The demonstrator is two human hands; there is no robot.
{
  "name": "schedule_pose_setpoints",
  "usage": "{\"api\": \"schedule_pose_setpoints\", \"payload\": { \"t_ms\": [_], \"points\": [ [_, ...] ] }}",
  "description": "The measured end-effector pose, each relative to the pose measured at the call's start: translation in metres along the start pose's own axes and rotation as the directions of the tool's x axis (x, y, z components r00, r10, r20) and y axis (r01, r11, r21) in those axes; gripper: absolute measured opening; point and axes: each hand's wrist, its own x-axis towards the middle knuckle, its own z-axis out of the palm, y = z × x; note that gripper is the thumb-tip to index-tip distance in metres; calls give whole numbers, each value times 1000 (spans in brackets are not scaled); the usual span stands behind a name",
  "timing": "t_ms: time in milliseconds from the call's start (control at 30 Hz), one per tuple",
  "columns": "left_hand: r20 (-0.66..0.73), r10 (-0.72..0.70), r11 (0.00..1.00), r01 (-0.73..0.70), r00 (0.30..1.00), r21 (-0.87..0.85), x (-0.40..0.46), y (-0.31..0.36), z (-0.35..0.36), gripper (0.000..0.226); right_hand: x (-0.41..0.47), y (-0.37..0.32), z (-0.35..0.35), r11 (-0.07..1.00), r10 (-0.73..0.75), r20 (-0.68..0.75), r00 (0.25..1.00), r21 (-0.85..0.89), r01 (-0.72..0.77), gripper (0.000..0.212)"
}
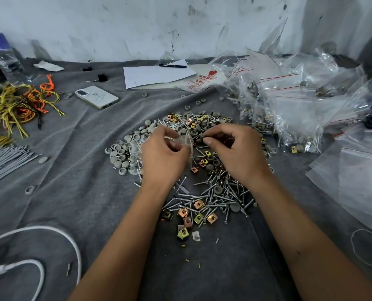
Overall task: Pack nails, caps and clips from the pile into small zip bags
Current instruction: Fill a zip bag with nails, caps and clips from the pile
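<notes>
From the head view, both hands work above the pile (193, 168) of hardware spread on a grey cloth (83, 203). The left hand (163, 155) grips a small clear zip bag (188, 146) at its mouth, fingers curled round the plastic. The right hand (235, 153) pinches a grey cap (202, 136) between thumb and forefinger, right at the opening of that bag.

The pile holds three kinds of part. Grey caps (124, 153) lie mostly on its left side, silver nails (219, 196) gather on its near side between the forearms, and square brass and copper clips (193, 213) lie scattered along its near edge.

To the right of the pile rises a heap of filled zip bags (289, 109) with red seal lines, and empty bags (354, 174) lie nearer on the same side. Left of the pile sit a white phone (97, 97), a tangle of yellow and orange cords (18, 105) and a bundle of grey rods (5, 164). Beyond the pile lie a sheet of paper (156, 76) and a pen (173, 66). A white cable (50, 246) curls at the near left.
</notes>
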Motion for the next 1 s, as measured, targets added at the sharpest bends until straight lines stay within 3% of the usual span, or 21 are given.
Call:
{"api": "schedule_pose_setpoints", "payload": {
  "t_ms": [267, 600, 833, 933, 1000],
  "points": [
    [56, 14, 1000, -14, 998, 1, 1, 1, -1, 17, -6, -5, 9, 990, -23, 196, 980, 143, -6, 9],
    [37, 85, 991, -81, 996, -104, -1, 9, -4, 15, -6, -2, 8, 989, -101, 287, 953, -78, 128, 14],
    [38, 109, 989, -104, 993, -108, -3, 9, -2, 17, -7, -1, 11, 993, -89, 197, 976, -64, 103, 21],
    [21, 79, 989, -75, 997, -128, -1, 7, -1, 16, -4, 1, 10, 999, -50, 83, 995, 1, 50, 15],
    [2, 63, 989, -62, 998, -132, 0, 5, -1, 16, -3, 4, 6, 999, -26, -13, 1000, -47, 25, 13]
  ]
}}
